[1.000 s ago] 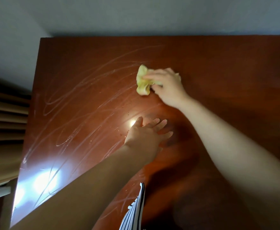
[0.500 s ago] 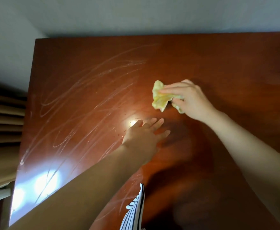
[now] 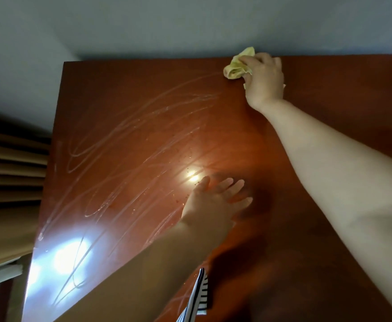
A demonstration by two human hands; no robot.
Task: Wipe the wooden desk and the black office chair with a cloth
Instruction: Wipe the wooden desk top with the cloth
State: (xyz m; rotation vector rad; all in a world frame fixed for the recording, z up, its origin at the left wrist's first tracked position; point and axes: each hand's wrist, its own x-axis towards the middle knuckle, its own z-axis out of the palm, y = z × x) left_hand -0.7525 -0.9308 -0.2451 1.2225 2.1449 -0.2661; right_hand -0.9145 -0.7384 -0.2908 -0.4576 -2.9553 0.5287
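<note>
The reddish-brown wooden desk (image 3: 125, 117) fills most of the view, its glossy top streaked with pale wipe marks. My right hand (image 3: 264, 80) grips a crumpled yellow cloth (image 3: 236, 65) and presses it on the desk at the far edge, against the wall. My left hand (image 3: 213, 203) lies flat on the middle of the desk with its fingers spread. The black office chair is not in view.
A grey wall (image 3: 143, 26) runs along the desk's far edge. Tan pleated curtains (image 3: 9, 182) hang beside the desk's left edge. A striped piece of clothing (image 3: 197, 298) hangs at the bottom centre. Light glares off the desk's near-left part.
My right hand has carried the cloth from the middle of the desk away from me to the far edge. The left hand has stayed flat in place.
</note>
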